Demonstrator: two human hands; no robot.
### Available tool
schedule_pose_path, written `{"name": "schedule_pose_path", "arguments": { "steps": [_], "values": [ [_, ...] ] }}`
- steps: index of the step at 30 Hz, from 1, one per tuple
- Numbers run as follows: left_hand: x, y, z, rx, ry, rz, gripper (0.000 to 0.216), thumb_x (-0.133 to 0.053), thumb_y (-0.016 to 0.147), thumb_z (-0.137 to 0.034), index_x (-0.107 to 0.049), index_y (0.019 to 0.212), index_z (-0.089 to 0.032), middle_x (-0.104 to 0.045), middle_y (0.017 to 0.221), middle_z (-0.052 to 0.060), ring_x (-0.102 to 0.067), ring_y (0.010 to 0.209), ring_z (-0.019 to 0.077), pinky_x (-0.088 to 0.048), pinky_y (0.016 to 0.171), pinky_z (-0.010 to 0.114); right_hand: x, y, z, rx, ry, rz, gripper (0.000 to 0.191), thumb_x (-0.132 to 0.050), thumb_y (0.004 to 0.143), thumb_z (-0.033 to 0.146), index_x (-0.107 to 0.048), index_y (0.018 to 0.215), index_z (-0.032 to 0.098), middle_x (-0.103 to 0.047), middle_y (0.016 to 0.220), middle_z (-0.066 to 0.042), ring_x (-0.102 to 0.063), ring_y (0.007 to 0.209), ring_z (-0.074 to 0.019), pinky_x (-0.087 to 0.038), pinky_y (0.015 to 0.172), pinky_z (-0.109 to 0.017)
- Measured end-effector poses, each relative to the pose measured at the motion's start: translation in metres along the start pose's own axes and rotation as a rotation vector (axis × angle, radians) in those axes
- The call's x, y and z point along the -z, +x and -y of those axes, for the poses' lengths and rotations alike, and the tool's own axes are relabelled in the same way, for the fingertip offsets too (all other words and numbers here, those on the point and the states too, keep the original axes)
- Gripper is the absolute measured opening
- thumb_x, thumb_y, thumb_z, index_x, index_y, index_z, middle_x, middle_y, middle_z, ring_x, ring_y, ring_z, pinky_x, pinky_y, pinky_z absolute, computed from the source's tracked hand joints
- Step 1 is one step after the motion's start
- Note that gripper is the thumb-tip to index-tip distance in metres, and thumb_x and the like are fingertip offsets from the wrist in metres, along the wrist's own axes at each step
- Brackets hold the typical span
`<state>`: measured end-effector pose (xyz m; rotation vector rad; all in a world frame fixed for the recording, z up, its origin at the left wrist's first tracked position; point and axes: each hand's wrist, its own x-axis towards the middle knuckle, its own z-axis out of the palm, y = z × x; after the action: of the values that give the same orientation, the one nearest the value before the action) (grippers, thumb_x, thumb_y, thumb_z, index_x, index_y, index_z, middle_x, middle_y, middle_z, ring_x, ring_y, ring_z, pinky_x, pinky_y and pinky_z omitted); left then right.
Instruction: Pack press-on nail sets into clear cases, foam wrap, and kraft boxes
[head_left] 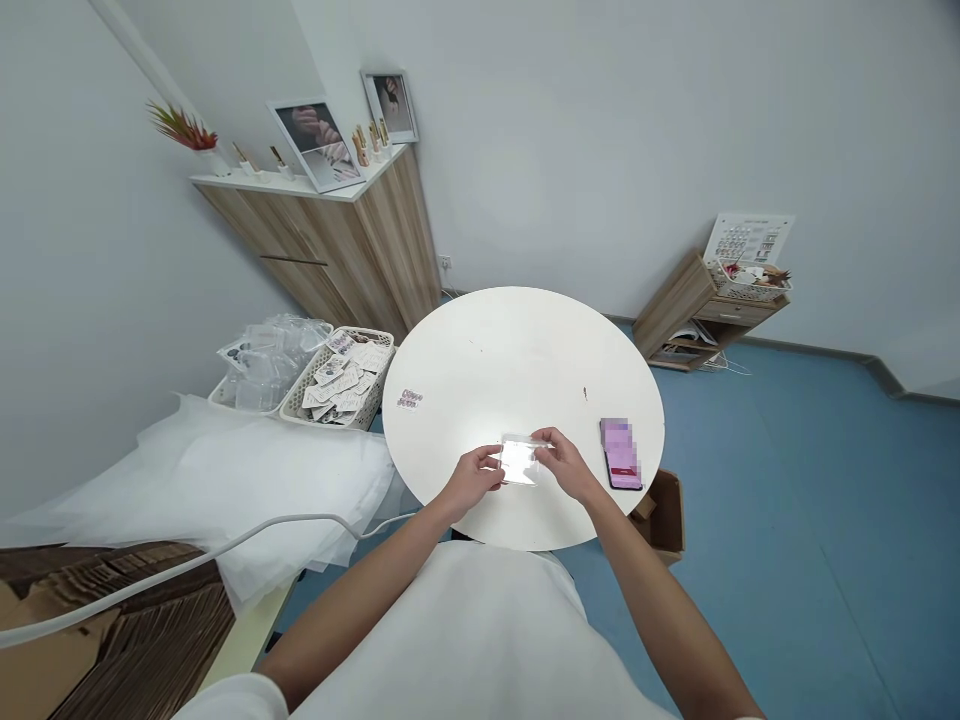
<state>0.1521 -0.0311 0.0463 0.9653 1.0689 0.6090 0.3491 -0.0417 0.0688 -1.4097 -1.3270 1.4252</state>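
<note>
Over the near part of a round white table (517, 340), a small clear plastic case (519, 462) is held between my two hands. It is flat and shiny, with bright light reflecting off it. My left hand (477, 474) grips its left edge with thumb and fingers. On the right side, my right hand (556, 458) pinches its upper right corner. Whether anything lies inside the case cannot be made out through the glare. A small patterned purple-pink card or set of nail tips (409, 399) lies on the table to the left.
A phone (621, 455) lies at the table's right, near a tiny dark item (585, 393). Left of the table are a basket of printed cards (379, 385), clear packets (274, 355) and white sheets (277, 465). A cardboard box (671, 515) stands below right. A white cable (247, 538) crosses lower left.
</note>
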Motion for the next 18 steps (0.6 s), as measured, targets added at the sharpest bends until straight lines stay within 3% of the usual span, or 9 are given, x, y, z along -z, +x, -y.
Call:
{"name": "schedule_pose_path", "arguments": {
  "steps": [3, 10, 18],
  "values": [
    [0.001, -0.003, 0.003, -0.022, 0.017, 0.001, 0.05, -0.067, 0.065, -0.026, -0.051, 0.112, -0.018, -0.06, 0.089, 0.006, -0.06, 0.072, 0.0132, -0.047, 0.071, 0.03, -0.005, 0.006, -0.003, -0.05, -0.017, -0.077, 0.032, -0.04, 0.079, 0.046, -0.052, 0.099, 0.023, -0.055, 0.094, -0.001, -0.058, 0.072, -0.0126, -0.043, 0.069, -0.03],
    [0.001, -0.007, 0.017, -0.005, 0.03, 0.025, 0.058, -0.07, 0.061, -0.025, -0.048, 0.115, -0.019, -0.059, 0.096, 0.008, -0.061, 0.073, 0.0126, -0.048, 0.072, 0.03, -0.017, 0.009, -0.018, -0.131, 0.054, -0.184, 0.041, -0.045, 0.078, 0.039, -0.045, 0.114, 0.02, -0.057, 0.08, -0.001, -0.054, 0.059, -0.0098, -0.041, 0.061, -0.026],
    [0.005, 0.0, 0.025, 0.014, -0.011, -0.031, 0.057, -0.068, 0.063, -0.026, -0.047, 0.116, -0.019, -0.06, 0.096, 0.008, -0.061, 0.074, 0.0133, -0.048, 0.074, 0.031, -0.032, -0.003, -0.029, -0.236, 0.199, -0.233, 0.046, -0.046, 0.076, 0.045, -0.048, 0.115, 0.02, -0.057, 0.097, -0.006, -0.054, 0.062, -0.0108, -0.043, 0.057, -0.026]
  ]
}}
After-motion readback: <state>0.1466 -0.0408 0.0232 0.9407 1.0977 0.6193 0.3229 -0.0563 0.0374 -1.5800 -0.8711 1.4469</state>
